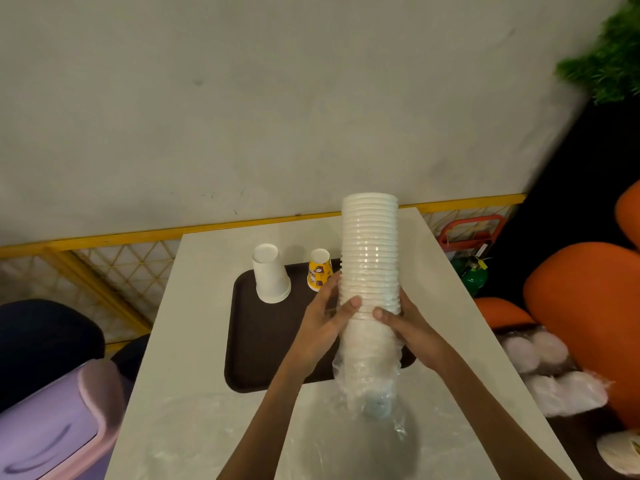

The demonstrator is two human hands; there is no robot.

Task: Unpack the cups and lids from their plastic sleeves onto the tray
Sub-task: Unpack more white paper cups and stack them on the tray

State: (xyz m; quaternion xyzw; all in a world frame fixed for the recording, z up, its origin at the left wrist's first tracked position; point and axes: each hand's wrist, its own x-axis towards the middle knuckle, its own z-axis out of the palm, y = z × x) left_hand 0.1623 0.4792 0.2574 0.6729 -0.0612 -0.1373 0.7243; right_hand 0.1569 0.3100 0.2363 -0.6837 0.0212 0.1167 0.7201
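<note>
Head view: both hands are curled round a white stack [370, 251] of nested pieces (cups or lids, I cannot tell which), held nearly upright over the near right part of the tray [256, 341]. The left hand [325, 317] wraps its left side and the right hand [405, 323] its right, thumbs meeting at the front, just where the clear sleeve [369, 382] begins. The upper half of the stack is bare; the lower half sits inside the crumpled sleeve, which hangs down towards the tabletop [207, 375].

To finish this step well, I would keep one hand firmly on the bare rims and let the other pinch only film, then draw the sleeve straight down off the base. Squeezing too hard would likely dent the thin walls; too light a hold and the stack may lean and fan apart.

Set it down apart from the white cup [270, 275] and the yellow cup [319, 270], both upside down at the tray's far edge.
</note>
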